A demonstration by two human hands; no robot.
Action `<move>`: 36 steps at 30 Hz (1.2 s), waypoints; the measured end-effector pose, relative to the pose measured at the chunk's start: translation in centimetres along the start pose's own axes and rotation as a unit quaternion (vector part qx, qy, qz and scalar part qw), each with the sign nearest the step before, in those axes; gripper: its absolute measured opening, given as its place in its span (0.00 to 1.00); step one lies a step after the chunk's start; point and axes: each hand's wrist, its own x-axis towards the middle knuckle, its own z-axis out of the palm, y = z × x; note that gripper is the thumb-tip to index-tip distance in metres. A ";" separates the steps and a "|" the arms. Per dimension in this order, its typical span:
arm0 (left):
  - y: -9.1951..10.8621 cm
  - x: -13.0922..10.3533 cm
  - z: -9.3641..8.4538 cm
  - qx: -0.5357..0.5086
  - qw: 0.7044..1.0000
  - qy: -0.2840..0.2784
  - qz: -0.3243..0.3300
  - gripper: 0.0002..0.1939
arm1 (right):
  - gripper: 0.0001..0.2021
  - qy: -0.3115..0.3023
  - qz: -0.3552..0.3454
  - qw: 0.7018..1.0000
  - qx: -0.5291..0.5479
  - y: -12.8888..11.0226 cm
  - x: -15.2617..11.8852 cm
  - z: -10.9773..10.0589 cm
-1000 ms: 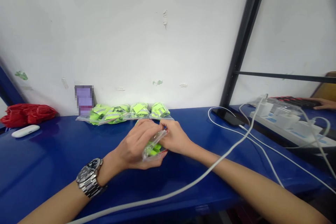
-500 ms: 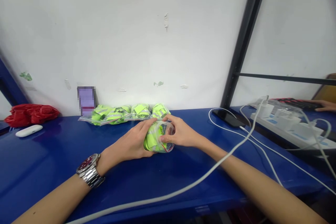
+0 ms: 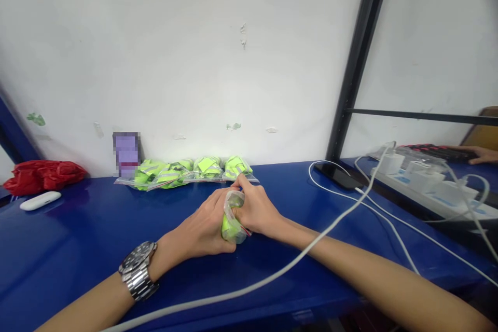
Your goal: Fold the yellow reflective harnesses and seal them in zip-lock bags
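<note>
Between my two hands is a clear plastic bag (image 3: pixel 232 225) with neon-yellow, folded material inside, low over the blue table (image 3: pixel 187 290). My left hand (image 3: pixel 208 223) wraps round its left side, thumb at the bottom. On the other side, my right hand (image 3: pixel 257 207) grips the bag's mouth, with some fingertips hidden in or behind the plastic. A red strip shows at the bag's right edge. Behind my hands, several similar bags of neon-yellow material (image 3: pixel 208 167) lie in a row along the wall.
A red bundle (image 3: pixel 44 175) and a white case (image 3: pixel 40 201) lie at left, near a blurred phone-like object (image 3: pixel 127 154). At right are a black phone (image 3: pixel 338 174), a power strip (image 3: pixel 428 184) and another person's hand (image 3: pixel 482 154). A white cable (image 3: pixel 288 271) crosses in front.
Both hands have drawn closer together and slightly nearer to me with the bag. Less of the bag shows, and my right fingers are tucked further into or behind its mouth.
</note>
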 end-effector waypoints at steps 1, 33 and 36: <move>0.2 0.0 0.0 0.000 1.000 0.004 -0.003 0.38 | 0.16 0.008 0.000 1.000 -0.012 0.0 0.0 0.1; 0.2 1.3 -7.6 0.097 0.995 0.023 -0.006 0.20 | 0.14 0.003 -0.140 0.987 -0.078 -3.1 0.5 -7.9; 0.5 1.5 -9.1 0.110 0.994 -0.001 -0.016 0.15 | 0.14 0.018 -0.136 0.988 -0.074 -3.1 0.6 -8.4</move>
